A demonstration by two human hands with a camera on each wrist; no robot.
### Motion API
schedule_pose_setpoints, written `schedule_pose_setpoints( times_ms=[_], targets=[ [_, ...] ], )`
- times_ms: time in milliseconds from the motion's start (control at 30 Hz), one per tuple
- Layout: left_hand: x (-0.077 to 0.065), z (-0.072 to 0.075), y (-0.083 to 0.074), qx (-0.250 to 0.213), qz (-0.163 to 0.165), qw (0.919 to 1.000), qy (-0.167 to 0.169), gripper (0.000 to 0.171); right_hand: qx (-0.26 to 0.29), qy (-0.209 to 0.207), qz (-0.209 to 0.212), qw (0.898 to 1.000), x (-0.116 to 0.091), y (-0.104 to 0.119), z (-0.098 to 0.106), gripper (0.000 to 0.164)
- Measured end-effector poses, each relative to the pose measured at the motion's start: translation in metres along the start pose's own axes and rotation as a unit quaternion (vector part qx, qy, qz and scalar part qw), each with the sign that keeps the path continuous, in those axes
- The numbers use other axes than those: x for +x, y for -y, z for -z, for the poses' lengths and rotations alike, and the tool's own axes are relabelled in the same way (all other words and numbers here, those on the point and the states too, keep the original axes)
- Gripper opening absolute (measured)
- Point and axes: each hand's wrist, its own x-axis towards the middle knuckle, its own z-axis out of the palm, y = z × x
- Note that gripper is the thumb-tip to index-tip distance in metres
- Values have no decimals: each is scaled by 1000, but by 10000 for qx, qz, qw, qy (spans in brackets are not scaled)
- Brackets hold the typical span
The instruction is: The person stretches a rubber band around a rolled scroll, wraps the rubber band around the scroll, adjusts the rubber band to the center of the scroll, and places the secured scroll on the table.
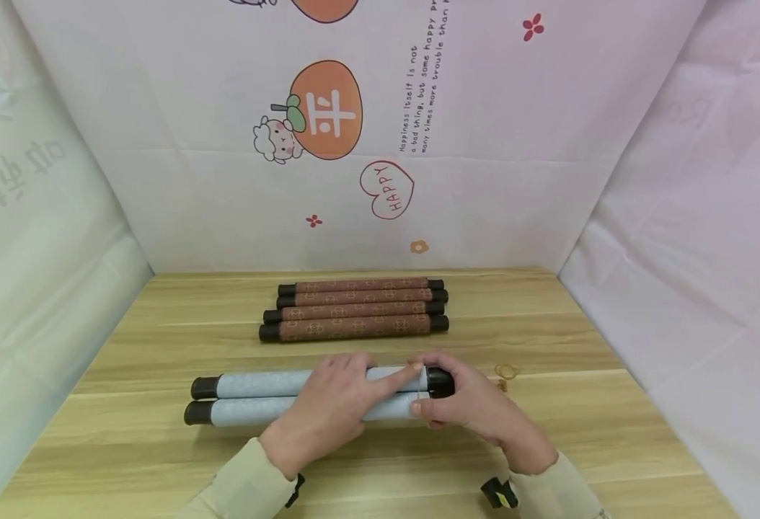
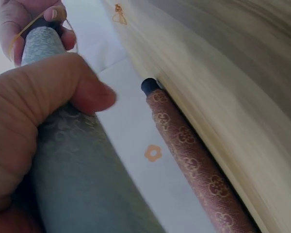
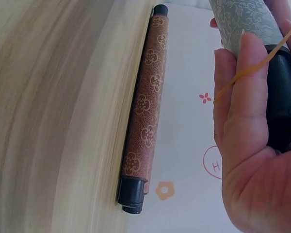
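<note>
Two light-blue scrolls with black end knobs, a far one point(image 1: 263, 383) and a near one point(image 1: 244, 412), lie side by side in the head view. My left hand point(image 1: 331, 400) grips them around the middle; in the left wrist view its thumb point(image 2: 63, 82) lies over the patterned paper point(image 2: 82, 160). At their right end, my right hand point(image 1: 467, 400) holds a yellow-orange rubber band point(image 3: 252, 69) spread by its fingers. The band crosses the fingers beside the black knob point(image 3: 283, 92) in the right wrist view. My hands hide part of both scrolls.
Several brown patterned scrolls point(image 1: 354, 328) with black ends lie in a row behind the blue ones. More rubber bands point(image 1: 506, 371) rest on the wooden table point(image 1: 588, 432) to the right. White printed cloth point(image 1: 484, 202) walls the back and sides.
</note>
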Motion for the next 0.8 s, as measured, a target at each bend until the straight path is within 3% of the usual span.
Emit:
schedule_pose_setpoints(
  times_ms=[267,533,800],
  targets=[
    [1,-1,-2,233,-46,9997,-80,108,-311,-87,-31,9995,-2,2,-3,71],
    [-2,0,1,-419,33,9991,-34,113,-879,-69,191,9959,-5,6,0,69],
    [-5,3,5,-799,90,9968,38,113,-816,-11,432,9957,-3,1,1,64]
  ],
)
